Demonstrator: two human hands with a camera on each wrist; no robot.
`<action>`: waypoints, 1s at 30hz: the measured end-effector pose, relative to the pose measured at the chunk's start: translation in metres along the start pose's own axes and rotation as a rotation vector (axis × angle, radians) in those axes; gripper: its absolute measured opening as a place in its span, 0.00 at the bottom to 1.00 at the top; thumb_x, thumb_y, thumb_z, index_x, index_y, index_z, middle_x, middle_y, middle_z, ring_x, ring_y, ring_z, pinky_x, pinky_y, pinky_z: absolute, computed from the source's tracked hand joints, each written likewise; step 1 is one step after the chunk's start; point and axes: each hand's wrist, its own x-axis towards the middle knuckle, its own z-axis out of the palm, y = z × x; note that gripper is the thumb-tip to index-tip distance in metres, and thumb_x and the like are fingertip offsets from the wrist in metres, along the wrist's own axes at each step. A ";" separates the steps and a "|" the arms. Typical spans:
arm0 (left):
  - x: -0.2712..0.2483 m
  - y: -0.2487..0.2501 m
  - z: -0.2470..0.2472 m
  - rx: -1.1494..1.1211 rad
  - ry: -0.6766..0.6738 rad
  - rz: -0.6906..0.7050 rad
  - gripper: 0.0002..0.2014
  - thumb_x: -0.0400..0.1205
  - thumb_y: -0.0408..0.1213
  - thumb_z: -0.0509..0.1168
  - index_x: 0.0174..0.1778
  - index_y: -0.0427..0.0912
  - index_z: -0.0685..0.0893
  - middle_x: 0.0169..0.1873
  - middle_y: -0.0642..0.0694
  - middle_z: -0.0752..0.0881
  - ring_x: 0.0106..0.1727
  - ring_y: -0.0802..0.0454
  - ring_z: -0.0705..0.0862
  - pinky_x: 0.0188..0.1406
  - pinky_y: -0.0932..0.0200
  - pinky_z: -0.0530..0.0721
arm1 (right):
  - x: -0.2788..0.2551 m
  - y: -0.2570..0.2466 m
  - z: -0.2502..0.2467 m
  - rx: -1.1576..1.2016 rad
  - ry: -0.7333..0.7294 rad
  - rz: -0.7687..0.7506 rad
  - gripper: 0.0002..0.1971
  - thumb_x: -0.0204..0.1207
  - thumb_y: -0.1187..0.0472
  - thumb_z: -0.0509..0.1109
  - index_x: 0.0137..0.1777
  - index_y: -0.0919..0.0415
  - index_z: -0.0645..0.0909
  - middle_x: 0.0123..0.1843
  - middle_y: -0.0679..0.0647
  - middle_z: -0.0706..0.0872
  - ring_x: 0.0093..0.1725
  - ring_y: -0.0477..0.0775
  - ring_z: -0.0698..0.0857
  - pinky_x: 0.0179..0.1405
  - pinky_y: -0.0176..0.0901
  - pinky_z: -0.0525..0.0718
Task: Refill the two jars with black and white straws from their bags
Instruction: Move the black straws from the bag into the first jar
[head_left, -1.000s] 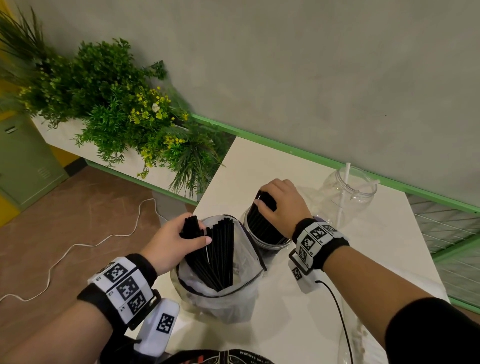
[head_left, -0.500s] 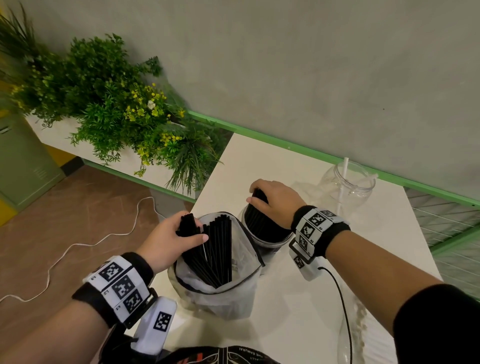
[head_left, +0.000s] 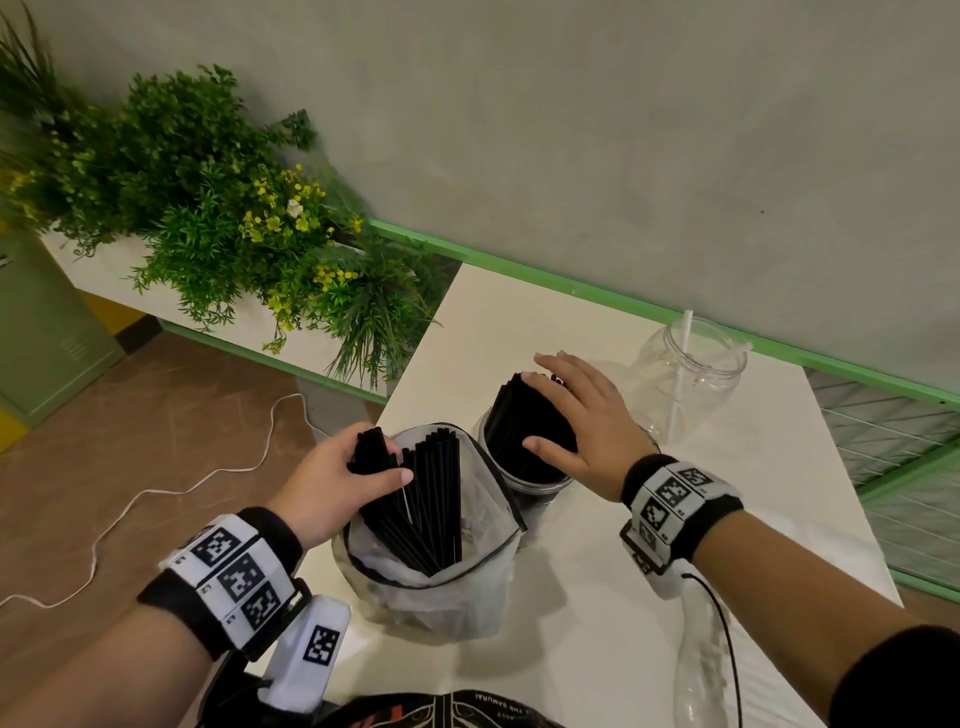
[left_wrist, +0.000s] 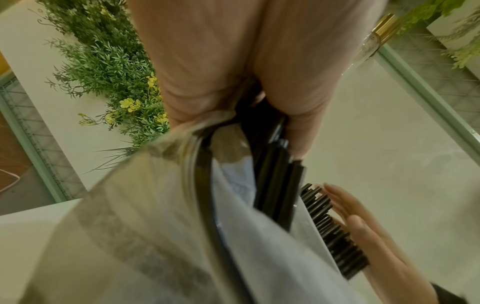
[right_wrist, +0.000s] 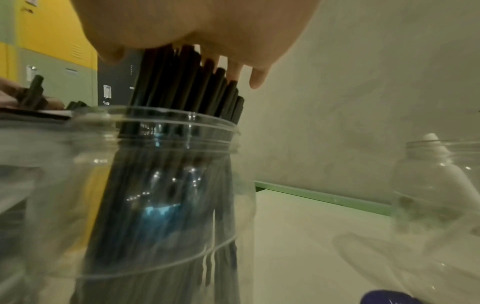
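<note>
Two clear jars: one (head_left: 524, 483) packed with black straws (head_left: 530, 421), right hand (head_left: 576, 415) flat atop, fingers straight; beside it, left hand (head_left: 337, 473) fingers clamp a bundle (head_left: 371, 452) in the bag (head_left: 467, 587). The other jar (head_left: 691, 374) holds one white straw (head_left: 680, 374).

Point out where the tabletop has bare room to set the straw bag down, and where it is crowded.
Bare patches: the far corner of the table behind the black-straw jar, and the strip beside the right hand below the clear jar. Crowded: the near left, where the bag touches the black-straw jar and the left hand grips straws.
</note>
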 end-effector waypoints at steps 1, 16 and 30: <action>0.000 0.001 0.001 0.000 -0.002 0.000 0.10 0.69 0.39 0.79 0.37 0.55 0.84 0.38 0.53 0.88 0.41 0.58 0.85 0.53 0.52 0.82 | 0.005 0.000 0.002 -0.025 -0.021 -0.010 0.32 0.79 0.34 0.54 0.79 0.48 0.64 0.82 0.50 0.64 0.82 0.57 0.59 0.80 0.56 0.59; -0.004 0.004 0.003 0.041 0.022 0.001 0.08 0.73 0.33 0.76 0.43 0.42 0.83 0.42 0.45 0.87 0.43 0.53 0.84 0.50 0.55 0.81 | 0.043 -0.021 -0.001 -0.138 -0.244 0.079 0.25 0.81 0.37 0.57 0.74 0.48 0.71 0.66 0.50 0.78 0.63 0.56 0.74 0.61 0.52 0.78; -0.012 0.000 0.001 0.041 0.036 0.049 0.07 0.75 0.35 0.75 0.42 0.46 0.82 0.44 0.44 0.88 0.44 0.58 0.85 0.49 0.58 0.82 | -0.029 -0.115 0.009 0.503 -0.228 0.274 0.23 0.78 0.45 0.68 0.70 0.54 0.72 0.59 0.45 0.78 0.55 0.41 0.78 0.54 0.33 0.79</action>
